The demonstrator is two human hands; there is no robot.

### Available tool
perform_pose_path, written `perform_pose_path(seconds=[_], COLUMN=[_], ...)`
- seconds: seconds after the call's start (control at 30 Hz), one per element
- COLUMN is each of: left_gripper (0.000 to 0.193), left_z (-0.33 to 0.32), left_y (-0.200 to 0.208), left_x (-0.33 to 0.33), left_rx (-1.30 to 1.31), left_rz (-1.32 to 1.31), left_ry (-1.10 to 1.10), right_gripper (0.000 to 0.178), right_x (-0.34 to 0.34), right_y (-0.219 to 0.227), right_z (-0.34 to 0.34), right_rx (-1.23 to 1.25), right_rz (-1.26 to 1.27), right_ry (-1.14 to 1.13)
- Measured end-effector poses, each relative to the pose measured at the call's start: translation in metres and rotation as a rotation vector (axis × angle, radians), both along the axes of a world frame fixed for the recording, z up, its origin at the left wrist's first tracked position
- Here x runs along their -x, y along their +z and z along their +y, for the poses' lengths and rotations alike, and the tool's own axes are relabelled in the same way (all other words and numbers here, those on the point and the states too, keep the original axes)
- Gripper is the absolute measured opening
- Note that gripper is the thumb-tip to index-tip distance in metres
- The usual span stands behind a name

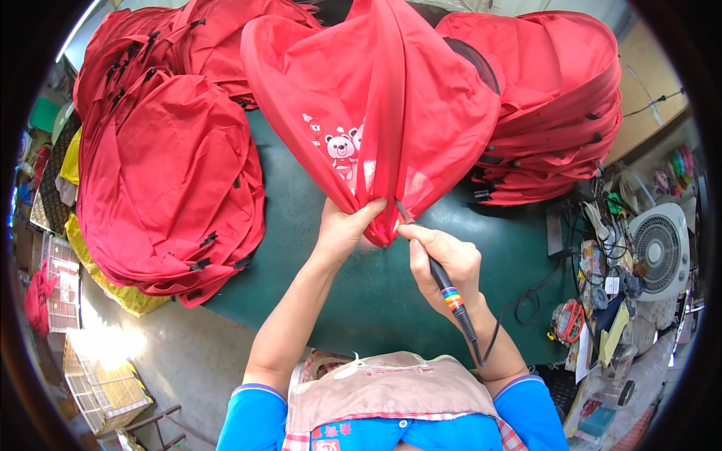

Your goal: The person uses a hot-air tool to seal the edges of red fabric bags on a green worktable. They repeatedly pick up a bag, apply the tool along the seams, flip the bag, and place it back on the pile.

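A red fabric canopy with printed bears stands on the green table in front of me, its folds gathered to a narrow point at the near end. My left hand pinches that gathered fabric, thumb on top. In my right hand is a soldering iron, held like a pen. Its dark handle has rainbow bands, and a cord trails from the rear. The iron's tip reaches the red cloth just right of my left thumb; whether it touches I cannot tell.
Piles of red canopies with black clips flank the work, one stack at left and another at right. Beyond the right side of the green table sit a white fan, cables and red-handled scissors. Wire crates stand lower left.
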State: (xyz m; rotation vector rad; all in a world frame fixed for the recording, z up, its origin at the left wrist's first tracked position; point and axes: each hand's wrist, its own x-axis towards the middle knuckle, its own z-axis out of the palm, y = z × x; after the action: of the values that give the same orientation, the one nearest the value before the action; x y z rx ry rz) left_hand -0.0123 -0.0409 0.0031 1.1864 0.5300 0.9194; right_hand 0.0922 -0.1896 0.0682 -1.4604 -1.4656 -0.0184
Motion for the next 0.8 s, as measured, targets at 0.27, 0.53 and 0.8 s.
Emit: perform_pose_path(seconds=[0.27, 0.53, 0.8], left_gripper=[0.046, 0.045, 0.031], left_z=[-0.006, -0.013, -0.033], left_y=[0.002, 0.006, -0.013], left_x=[-0.004, 0.003, 0.001], left_rx=[0.028, 0.041, 0.278], left_rz=[0.066, 0.053, -0.279], left_ry=[-0.022, -0.058, 0.395], right_gripper=[0.018, 0.027, 0.022], right_x=[-0.001, -0.043, -0.088], right_y=[-0.008, 0.071, -0.02], right_z=[0.009, -0.024, 0.089], right_rx=[-0.057, 0.494, -0.407], right_rz=[-0.072, 0.551, -0.422], right_ry=[-0.028, 0.231, -0.356])
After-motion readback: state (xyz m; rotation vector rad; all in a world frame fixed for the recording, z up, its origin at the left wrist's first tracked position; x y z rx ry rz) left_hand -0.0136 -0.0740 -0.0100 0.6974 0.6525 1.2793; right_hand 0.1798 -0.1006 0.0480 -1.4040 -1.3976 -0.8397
